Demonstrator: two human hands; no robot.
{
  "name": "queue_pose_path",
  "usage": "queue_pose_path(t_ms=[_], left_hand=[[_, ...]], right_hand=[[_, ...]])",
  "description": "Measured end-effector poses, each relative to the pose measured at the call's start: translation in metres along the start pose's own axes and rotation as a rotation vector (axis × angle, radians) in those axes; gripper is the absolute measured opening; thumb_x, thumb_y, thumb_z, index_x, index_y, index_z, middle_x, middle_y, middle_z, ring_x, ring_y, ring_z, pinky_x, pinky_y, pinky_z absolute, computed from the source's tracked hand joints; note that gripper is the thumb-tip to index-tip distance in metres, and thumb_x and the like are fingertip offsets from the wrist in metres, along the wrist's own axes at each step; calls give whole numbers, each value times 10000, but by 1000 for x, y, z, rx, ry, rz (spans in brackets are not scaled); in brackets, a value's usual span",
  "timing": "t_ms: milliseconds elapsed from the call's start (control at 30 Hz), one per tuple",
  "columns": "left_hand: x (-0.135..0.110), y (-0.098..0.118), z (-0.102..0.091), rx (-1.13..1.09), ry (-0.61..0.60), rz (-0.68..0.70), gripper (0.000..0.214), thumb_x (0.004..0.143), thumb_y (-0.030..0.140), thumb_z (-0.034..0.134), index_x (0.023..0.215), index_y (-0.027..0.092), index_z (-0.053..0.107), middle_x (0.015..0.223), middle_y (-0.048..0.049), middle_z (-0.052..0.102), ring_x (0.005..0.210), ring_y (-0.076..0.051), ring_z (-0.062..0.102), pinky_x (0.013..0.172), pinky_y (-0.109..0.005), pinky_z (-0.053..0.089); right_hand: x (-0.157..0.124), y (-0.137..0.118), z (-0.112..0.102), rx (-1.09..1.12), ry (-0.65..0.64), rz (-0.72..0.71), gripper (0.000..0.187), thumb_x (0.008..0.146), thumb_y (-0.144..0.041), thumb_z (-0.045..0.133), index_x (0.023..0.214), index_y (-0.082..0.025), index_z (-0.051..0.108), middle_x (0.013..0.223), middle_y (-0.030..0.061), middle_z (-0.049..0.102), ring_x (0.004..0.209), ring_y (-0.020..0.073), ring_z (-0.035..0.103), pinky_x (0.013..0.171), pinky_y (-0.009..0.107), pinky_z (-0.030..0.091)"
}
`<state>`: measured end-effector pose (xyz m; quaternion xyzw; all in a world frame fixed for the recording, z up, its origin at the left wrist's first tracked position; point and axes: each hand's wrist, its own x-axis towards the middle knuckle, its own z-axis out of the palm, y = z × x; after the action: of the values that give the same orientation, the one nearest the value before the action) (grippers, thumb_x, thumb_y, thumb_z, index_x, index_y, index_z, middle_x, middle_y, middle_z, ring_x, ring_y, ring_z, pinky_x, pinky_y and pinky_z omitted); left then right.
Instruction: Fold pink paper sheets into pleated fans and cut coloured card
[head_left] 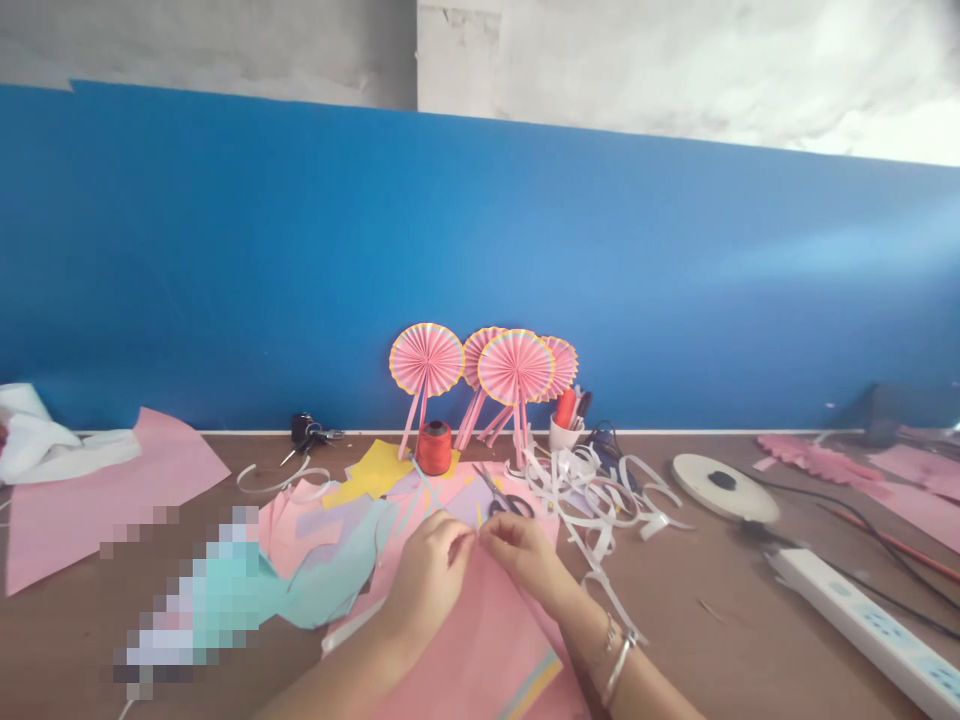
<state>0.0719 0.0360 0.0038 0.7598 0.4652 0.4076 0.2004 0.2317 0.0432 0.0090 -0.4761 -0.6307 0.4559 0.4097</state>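
Note:
My left hand (433,560) and my right hand (523,560) meet in front of me, fingertips nearly touching. Both are closed in a pinch at the far end of a pink paper sheet (469,645); the fingers hide the pinched part. This sheet has a blue and yellow stripe along its near right corner and lies over other pink paper. Just beyond my right hand are scissors (504,495) with dark handles. A red thread spool (434,448) stands behind them. Round pleated pink paper fans (516,366) on pink sticks lean against the blue panel (315,260).
Curly white strips (592,500) lie tangled to the right, by a white cup (565,432) of tools. Farther right are a round cream disc (724,487), cables and a power strip (862,620). Yellow paper (379,470), teal paper (337,575), keys (309,432) and pink sheets (127,490) lie left.

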Motion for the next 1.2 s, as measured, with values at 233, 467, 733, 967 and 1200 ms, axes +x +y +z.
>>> queue_pose_path(t_ms=[233, 467, 733, 967, 1200], left_hand=[[-1, -1, 1, -10, -3, -5, 202, 844, 149, 438, 764, 195, 618, 756, -41, 609, 726, -173, 595, 658, -267, 456], [2, 1, 1, -3, -42, -39, 212, 821, 142, 426, 685, 196, 580, 730, -35, 600, 702, -169, 581, 644, -265, 436], [5, 4, -4, -69, -75, -84, 193, 773, 137, 429, 635, 195, 550, 682, -27, 587, 665, -167, 566, 612, -259, 421], [6, 4, -5, -114, -69, -114, 172, 759, 141, 453, 627, 190, 552, 680, -21, 599, 681, -168, 577, 626, -257, 425], [7, 3, -4, -124, -72, -114, 173, 751, 150, 440, 625, 190, 550, 671, -22, 594, 676, -168, 571, 633, -260, 427]], right_hand=[[-1, -3, 2, -64, 3, 17, 176, 732, -318, 537, 685, -154, 579, 662, 8, 565, 641, 138, 485, 637, 266, 369], [-3, -5, 2, -172, -4, -53, 130, 719, -243, 492, 669, -164, 582, 624, -4, 543, 613, 126, 476, 576, 238, 350], [-5, -8, 4, -197, 4, -44, 114, 707, -208, 497, 667, -176, 599, 635, 2, 559, 625, 131, 498, 561, 225, 357], [-4, -3, 3, -211, 12, -61, 128, 713, -187, 487, 679, -165, 609, 652, 5, 582, 637, 130, 509, 571, 227, 367], [-4, 0, 3, -193, -5, -56, 129, 723, -178, 493, 701, -163, 619, 661, 3, 587, 641, 126, 512, 573, 221, 368]])
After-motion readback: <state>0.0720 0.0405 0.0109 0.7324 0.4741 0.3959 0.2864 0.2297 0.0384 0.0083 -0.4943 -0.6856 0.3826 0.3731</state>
